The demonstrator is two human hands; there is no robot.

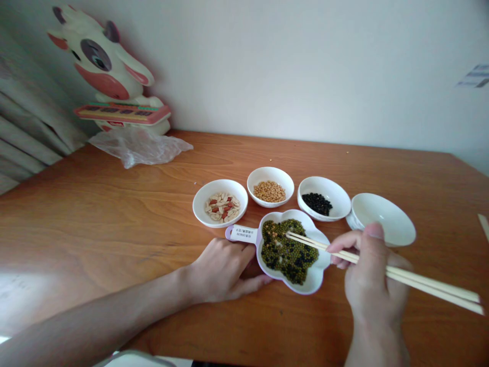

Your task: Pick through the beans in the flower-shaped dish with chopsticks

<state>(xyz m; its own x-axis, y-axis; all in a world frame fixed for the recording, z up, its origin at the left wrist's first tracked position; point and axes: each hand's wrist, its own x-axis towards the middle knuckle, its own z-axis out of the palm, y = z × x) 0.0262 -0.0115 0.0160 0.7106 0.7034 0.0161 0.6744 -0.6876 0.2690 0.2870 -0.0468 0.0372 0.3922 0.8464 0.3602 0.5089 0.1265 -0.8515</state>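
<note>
A white flower-shaped dish [324, 242] with a lilac rim and a labelled handle holds mostly green beans, with black and some yellow ones mixed in. My left hand [225, 270] grips the dish on its left side by the handle, thumb along the lower edge; some fingertips are hidden. My right hand [372, 270] is closed around a pair of wooden chopsticks [431, 283], whose tips reach into the beans close together. Whether a bean sits between the tips, I cannot tell.
Behind the dish stand white bowls: one with peanuts [222, 206], one with yellow beans [269, 191], one with black beans [317, 204]. An empty white bowl [385, 216] is partly behind my right hand. A plastic bag [141, 148] and cow toy keyboard [122, 114] stand back left.
</note>
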